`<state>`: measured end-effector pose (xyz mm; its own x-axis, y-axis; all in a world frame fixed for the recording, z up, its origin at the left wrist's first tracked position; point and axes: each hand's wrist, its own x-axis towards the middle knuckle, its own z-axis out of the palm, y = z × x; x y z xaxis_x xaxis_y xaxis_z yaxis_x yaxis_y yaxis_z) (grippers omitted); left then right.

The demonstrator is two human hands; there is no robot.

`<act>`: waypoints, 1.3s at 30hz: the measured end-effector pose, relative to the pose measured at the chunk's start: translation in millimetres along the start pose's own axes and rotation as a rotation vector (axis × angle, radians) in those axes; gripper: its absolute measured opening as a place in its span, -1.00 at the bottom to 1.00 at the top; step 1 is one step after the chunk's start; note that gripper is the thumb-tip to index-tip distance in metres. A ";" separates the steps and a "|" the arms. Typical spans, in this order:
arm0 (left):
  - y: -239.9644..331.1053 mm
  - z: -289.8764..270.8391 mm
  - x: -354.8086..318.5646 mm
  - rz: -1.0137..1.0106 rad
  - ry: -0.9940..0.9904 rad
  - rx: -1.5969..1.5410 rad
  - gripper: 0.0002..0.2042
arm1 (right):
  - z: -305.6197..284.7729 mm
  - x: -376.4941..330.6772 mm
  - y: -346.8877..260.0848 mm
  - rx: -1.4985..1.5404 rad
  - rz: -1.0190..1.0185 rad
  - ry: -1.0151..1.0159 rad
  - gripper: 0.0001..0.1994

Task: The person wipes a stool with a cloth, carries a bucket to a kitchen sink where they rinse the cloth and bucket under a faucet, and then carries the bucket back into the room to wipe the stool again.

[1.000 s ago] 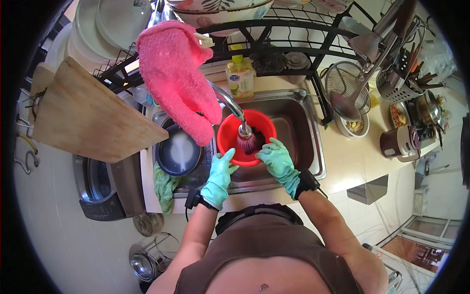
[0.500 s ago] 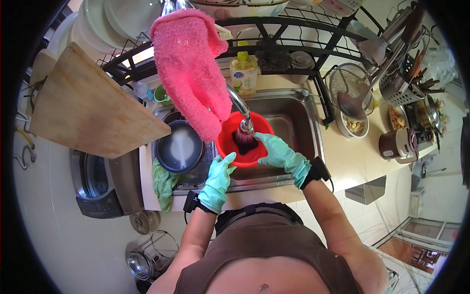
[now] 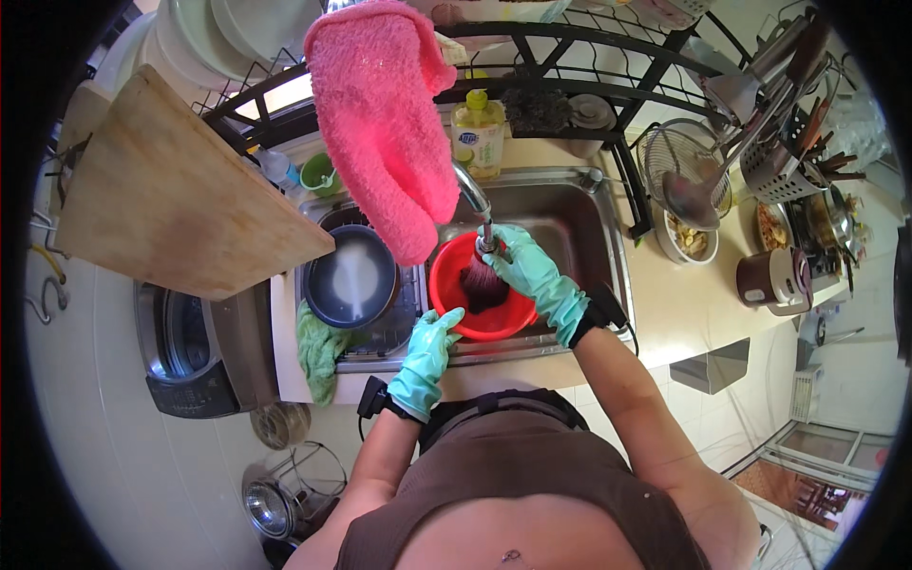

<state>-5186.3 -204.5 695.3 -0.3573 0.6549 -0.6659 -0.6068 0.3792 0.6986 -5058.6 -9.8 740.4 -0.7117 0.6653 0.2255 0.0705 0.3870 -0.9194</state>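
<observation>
Both my hands wear mint-green rubber gloves. A red plastic basin (image 3: 503, 325) stands in the steel sink under the tap (image 3: 473, 196). My left hand (image 3: 427, 356) pinches the basin's near-left rim between thumb and fingers. My right hand (image 3: 529, 271) is up at the tap's spray head (image 3: 487, 241), its fingers closed around it from the right. Below the spray head, water seems to stream over a dark reddish patch (image 3: 484, 288) in the basin; I cannot make out what it is. A fluffy pink cloth (image 3: 380, 133) hangs in front of the tap's upper part.
To the left, a dark pan (image 3: 351, 277) of cloudy liquid sits beside a green rag (image 3: 323, 351), below a leaning wooden board (image 3: 190, 195). A soap bottle (image 3: 477, 138) stands behind the sink. Utensils, a white bowl (image 3: 686, 239) and a small cooker (image 3: 771, 278) occupy the right side.
My right hand has moved up and left from the basin's right rim to the tap's spray head. The basin has shifted slightly right and nearer, with my left hand still at its rim.
</observation>
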 end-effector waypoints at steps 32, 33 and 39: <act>-27.1 -13.1 1.7 0.243 0.069 0.265 -0.72 | 28.0 -132.5 70.9 -0.338 0.581 0.283 -0.63; -25.8 -11.4 0.9 0.248 0.062 0.266 -0.71 | 27.2 -133.0 71.3 -0.340 0.583 0.284 -0.63; -31.8 -14.5 3.3 0.278 0.077 0.294 -0.67 | 29.1 -130.7 63.8 -0.339 0.596 0.289 -0.62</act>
<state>-5178.5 -223.9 667.1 -0.5378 0.7124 -0.4509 -0.2550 0.3723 0.8924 -4981.3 -90.6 642.9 -0.2759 0.9475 -0.1619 0.6323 0.0521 -0.7730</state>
